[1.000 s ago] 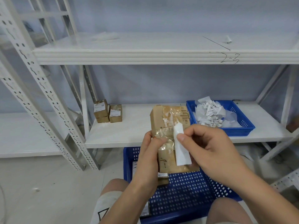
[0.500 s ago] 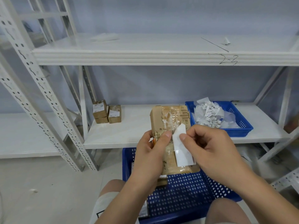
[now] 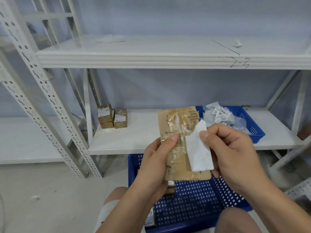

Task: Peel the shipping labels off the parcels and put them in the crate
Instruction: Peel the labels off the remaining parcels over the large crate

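**Peeling a label off a parcel**

Gripping the parcel [image 3: 178,125] upright in the left hand [image 3: 156,162], thumb flat on its taped face, above the near crate [image 3: 193,199] by the knees. Pinching the white label [image 3: 199,152] between thumb and forefinger of the right hand [image 3: 235,153], against the parcel's right side. Behind, on the shelf [image 3: 134,140]: the far crate [image 3: 252,130] with crumpled labels [image 3: 218,113], small boxes [image 3: 112,116] at left.

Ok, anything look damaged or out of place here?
The parcel in the left hand has a scuffed face, with white residue and wrinkled tape, beside the label pinched by the right hand. Nothing else stands out.
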